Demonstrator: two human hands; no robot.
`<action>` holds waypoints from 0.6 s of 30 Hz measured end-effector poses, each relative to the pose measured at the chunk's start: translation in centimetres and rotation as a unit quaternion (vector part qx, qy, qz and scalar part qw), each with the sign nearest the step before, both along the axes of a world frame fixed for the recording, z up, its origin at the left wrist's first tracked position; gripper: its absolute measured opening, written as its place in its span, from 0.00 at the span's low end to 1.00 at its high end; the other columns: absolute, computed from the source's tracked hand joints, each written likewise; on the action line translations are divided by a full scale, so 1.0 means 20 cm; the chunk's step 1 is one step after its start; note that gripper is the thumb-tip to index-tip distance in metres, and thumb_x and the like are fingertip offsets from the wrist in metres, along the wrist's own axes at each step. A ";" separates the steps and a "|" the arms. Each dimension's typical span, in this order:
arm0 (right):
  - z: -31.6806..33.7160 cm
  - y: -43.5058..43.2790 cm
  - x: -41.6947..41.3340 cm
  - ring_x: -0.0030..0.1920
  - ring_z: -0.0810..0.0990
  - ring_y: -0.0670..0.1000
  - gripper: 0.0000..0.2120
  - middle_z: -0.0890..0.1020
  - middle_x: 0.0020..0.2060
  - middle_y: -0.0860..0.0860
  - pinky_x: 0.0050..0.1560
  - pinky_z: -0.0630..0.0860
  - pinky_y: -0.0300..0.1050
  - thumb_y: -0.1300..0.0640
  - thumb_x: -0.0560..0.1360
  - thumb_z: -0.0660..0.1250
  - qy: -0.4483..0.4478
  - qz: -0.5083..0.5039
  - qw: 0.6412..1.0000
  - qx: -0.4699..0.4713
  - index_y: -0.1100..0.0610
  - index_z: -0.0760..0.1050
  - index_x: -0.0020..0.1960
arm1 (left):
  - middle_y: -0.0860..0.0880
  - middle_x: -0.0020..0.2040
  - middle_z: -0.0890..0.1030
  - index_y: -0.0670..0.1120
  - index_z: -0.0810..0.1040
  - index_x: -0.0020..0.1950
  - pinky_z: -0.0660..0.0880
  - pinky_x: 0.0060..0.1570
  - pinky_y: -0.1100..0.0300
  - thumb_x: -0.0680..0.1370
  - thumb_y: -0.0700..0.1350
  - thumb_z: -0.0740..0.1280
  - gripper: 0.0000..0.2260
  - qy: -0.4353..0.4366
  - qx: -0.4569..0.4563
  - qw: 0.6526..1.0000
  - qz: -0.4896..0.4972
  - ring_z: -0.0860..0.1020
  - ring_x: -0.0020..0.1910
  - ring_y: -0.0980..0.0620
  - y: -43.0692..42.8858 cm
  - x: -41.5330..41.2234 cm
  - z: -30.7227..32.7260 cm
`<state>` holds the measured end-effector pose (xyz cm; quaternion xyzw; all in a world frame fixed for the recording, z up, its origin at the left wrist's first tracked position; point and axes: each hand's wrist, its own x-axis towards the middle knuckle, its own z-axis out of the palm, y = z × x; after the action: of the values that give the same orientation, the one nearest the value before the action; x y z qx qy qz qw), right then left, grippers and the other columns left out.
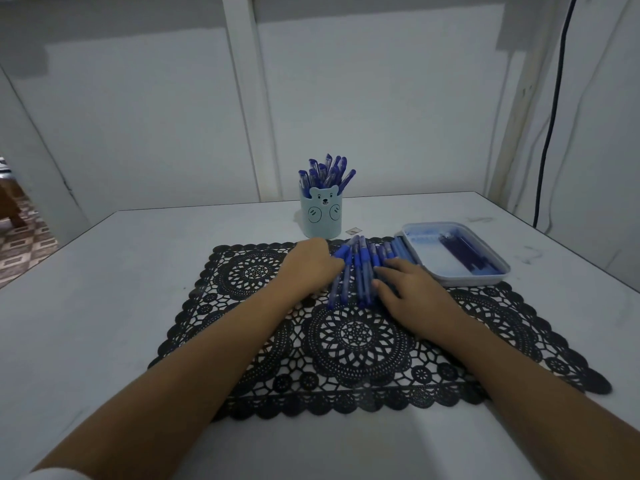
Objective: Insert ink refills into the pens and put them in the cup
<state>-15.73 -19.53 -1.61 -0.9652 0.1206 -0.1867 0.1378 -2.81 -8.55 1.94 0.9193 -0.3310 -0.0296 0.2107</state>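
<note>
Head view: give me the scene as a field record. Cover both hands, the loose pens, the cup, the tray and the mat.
left hand: at the left edge of the loose pens, fingers bent down; grip unclear
right hand: fingers laid flat across the loose pens
loose pens: blue, lying in a row on the mat between the hands
cup: light blue bear cup, upright behind the mat, holding blue pens
tray: shallow, right of the loose pens, dark refills inside
mat: black lace, on a white table
</note>
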 end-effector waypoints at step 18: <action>0.02 0.14 -0.01 0.34 0.76 0.51 0.06 0.78 0.38 0.51 0.33 0.77 0.49 0.58 0.74 0.62 -0.055 0.180 0.969 -0.163 0.58 0.75 0.48 | 0.55 0.34 0.73 0.53 0.69 0.48 0.64 0.30 0.66 0.79 0.49 0.58 0.02 -0.109 -0.014 0.969 -0.223 0.68 0.31 0.58 0.49 -0.15 -0.07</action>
<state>-16.00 -16.82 -1.25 -0.9687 -0.0948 -0.2290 0.0169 -5.87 1.25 0.57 0.8171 -0.5487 0.0291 0.1741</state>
